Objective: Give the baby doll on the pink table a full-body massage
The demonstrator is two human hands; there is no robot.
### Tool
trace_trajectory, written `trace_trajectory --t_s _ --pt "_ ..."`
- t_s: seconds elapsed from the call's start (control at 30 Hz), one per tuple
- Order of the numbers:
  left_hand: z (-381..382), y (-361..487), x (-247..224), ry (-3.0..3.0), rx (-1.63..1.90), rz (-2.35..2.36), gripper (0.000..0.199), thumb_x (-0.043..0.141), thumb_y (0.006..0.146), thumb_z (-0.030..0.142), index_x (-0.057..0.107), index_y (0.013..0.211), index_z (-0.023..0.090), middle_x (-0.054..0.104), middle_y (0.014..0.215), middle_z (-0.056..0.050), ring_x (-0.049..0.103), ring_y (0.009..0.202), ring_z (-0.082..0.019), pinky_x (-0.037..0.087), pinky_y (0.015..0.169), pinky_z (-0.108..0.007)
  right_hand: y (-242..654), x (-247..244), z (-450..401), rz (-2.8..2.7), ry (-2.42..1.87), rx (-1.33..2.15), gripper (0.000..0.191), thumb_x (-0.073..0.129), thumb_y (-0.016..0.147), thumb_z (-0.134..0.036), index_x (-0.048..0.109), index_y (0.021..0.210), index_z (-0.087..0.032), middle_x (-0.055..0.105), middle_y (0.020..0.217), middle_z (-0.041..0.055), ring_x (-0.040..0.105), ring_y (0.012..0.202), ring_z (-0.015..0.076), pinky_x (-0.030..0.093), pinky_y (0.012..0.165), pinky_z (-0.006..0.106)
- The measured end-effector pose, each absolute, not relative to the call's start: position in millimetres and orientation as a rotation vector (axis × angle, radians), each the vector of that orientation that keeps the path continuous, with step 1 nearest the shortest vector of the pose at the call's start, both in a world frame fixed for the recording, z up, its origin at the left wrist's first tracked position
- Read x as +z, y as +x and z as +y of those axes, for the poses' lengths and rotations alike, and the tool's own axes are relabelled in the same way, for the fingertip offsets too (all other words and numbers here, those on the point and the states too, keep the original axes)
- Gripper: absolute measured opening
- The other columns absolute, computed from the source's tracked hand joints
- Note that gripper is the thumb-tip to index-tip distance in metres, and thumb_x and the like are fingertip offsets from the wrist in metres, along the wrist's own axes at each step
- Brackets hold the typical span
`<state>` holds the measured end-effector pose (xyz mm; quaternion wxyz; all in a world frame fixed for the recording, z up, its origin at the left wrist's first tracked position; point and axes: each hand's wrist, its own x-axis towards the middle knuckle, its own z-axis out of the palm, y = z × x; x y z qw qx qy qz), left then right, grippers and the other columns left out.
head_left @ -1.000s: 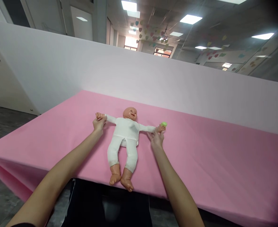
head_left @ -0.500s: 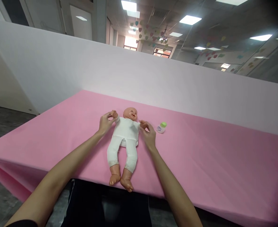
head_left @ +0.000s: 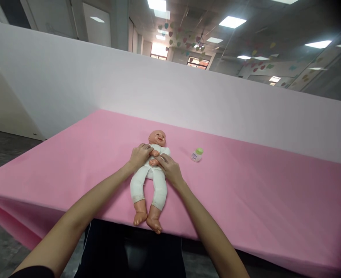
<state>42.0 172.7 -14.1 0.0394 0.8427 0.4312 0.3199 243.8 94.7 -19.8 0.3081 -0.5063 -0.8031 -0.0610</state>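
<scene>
A baby doll [head_left: 156, 185] with a white cloth body lies on its back, head toward the far side and feet at the near table edge. My left hand [head_left: 140, 155] is closed on the doll's arm on the left side. My right hand [head_left: 169, 166] grips the doll's other arm. Both doll arms are folded in across its chest, with the small plastic hands showing between mine. A small clear bottle with a green cap [head_left: 197, 155] stands to the right of the doll, untouched.
The pink-covered table [head_left: 245, 200] stretches wide to the right. A white partition [head_left: 170, 92] runs along its far side. At the left is a pale door [head_left: 5, 104]. My dark-clad legs are at the near edge.
Both my hands have moved inward, bringing the doll's arms from out at its sides to across its chest. The bottle stays in place.
</scene>
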Motion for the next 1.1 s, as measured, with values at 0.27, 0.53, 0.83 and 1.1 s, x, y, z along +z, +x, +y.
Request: trace_trajectory --t_s 0.27,0.53,0.83,1.1 --pt "189.8 4.1 -15.3 1.158 1.659 1.209 0.020 0.079 0.081 0.019 0.071 0.099 0.021 0.073 0.105 -0.007 0.070 0.097 -0.021 0.057 0.077 -0.028 288.4 -13.1 108.9 -0.843 -1.053 0.592 0.050 0.077 0.083 -0.038 0.065 0.128 -0.019 0.066 0.131 0.0110 0.067 0.116 0.0243 0.060 0.098 0.043" --pt "206.3 -22.6 -30.8 0.387 1.511 1.232 0.021 0.075 0.080 0.006 0.059 0.085 0.018 0.065 0.085 -0.002 0.066 0.070 -0.013 0.060 0.071 -0.028 326.5 -43.6 122.8 -0.137 -1.079 0.967 0.009 0.056 0.101 -0.026 0.058 0.106 -0.020 0.068 0.123 0.0084 0.070 0.115 0.0180 0.064 0.095 0.042" --pt "192.9 2.6 -2.5 0.971 1.732 1.172 0.017 0.077 0.081 0.014 0.066 0.093 0.020 0.070 0.100 -0.004 0.069 0.089 -0.017 0.055 0.075 -0.025 293.2 -9.0 112.2 -0.686 -1.025 0.657 0.055 0.075 0.087 -0.043 0.057 0.136 -0.026 0.064 0.132 0.0083 0.067 0.117 0.0232 0.063 0.093 0.045" --pt "162.6 40.0 -1.2 2.313 1.242 1.367 0.018 0.064 0.096 0.021 0.073 0.111 0.025 0.073 0.115 -0.007 0.064 0.107 -0.027 0.048 0.080 -0.033 246.1 -13.2 91.7 -1.947 -1.263 0.076 0.024 0.055 0.100 -0.025 0.070 0.118 -0.023 0.068 0.124 0.0090 0.064 0.114 0.0244 0.056 0.093 0.035"
